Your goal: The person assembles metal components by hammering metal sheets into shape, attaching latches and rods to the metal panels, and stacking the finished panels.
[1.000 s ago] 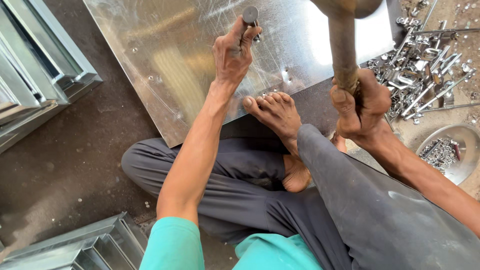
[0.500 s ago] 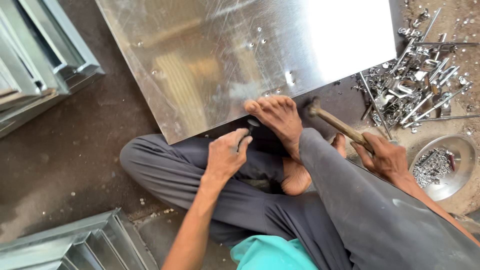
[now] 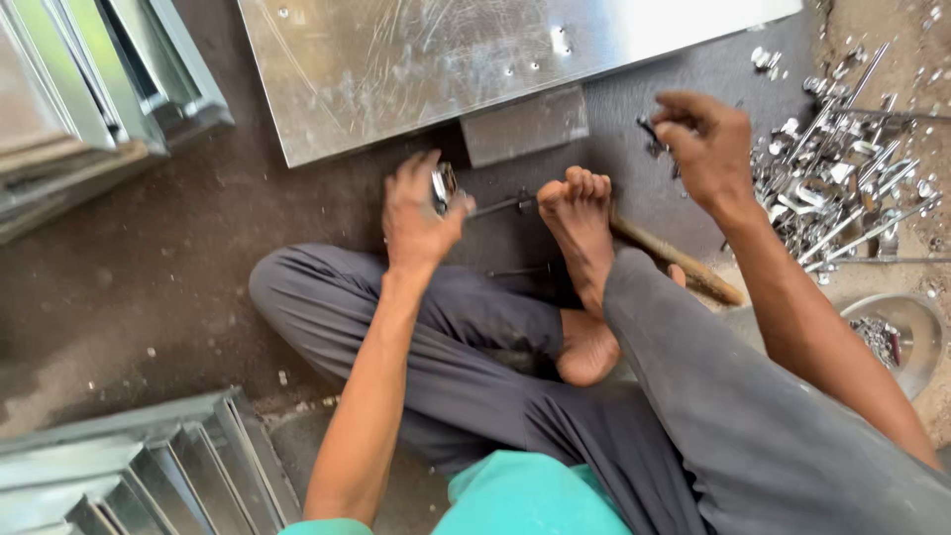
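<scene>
My left hand (image 3: pixel 416 213) grips a small shiny metal fitting (image 3: pixel 443 185) near the floor, just below the edge of a large metal sheet (image 3: pixel 436 59). A thin dark rod (image 3: pixel 500 206) lies beside it, reaching toward my bare foot (image 3: pixel 580 233). My right hand (image 3: pixel 703 144) is raised over the floor with its fingers pinched on a small dark metal piece (image 3: pixel 651 134). A wooden-handled hammer (image 3: pixel 679 260) lies on the floor behind my foot, out of either hand.
A heap of bolts, rods and metal fittings (image 3: pixel 842 178) lies at the right. A round metal bowl (image 3: pixel 897 342) with small parts sits below it. Stacked metal channel frames stand at the upper left (image 3: pixel 89 109) and lower left (image 3: pixel 129 471). A small metal block (image 3: pixel 525 124) sits under the sheet's edge.
The hammer has left my right hand and lies on the floor. My right hand moved up toward the parts heap and pinched a small piece. My left hand came down off the sheet.
</scene>
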